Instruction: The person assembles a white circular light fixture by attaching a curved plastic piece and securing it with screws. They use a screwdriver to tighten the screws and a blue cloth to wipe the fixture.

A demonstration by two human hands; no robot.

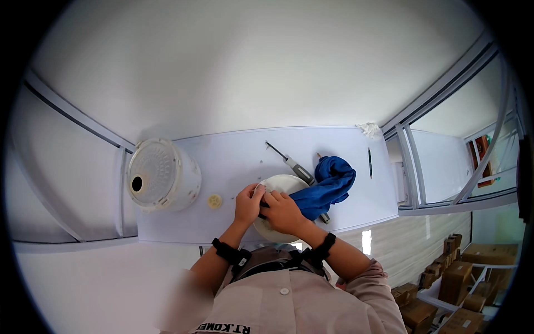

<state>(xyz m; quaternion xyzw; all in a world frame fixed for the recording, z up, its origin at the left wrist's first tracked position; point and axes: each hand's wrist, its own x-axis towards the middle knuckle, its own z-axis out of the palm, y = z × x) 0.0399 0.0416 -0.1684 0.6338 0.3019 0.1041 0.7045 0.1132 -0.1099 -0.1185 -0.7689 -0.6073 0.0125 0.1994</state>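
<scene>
Close together in front of my body, both hands work over a round white piece [278, 182], perhaps a lid or shallow bowl, on the white table. My left hand [248, 206] is closed at its left edge, fingertips pinched; what they grip is hidden. Beside it, my right hand [282, 214] is curled over the end of a blue cloth [336, 181], which trails to the right in a twisted heap. A small dark patch shows between the two hands. Under the cloth runs a grey-handled tool [300, 171] with a thin metal shaft, like a screwdriver.
At the table's left end stands a white bucket [188, 177] with a dark hole in its lid. Near it lies a yellowish round cap [214, 201]. A dark pencil-like stick [370, 162] and crumpled white tissue [369, 130] are at right. Cardboard boxes [456, 281] stand beyond the table.
</scene>
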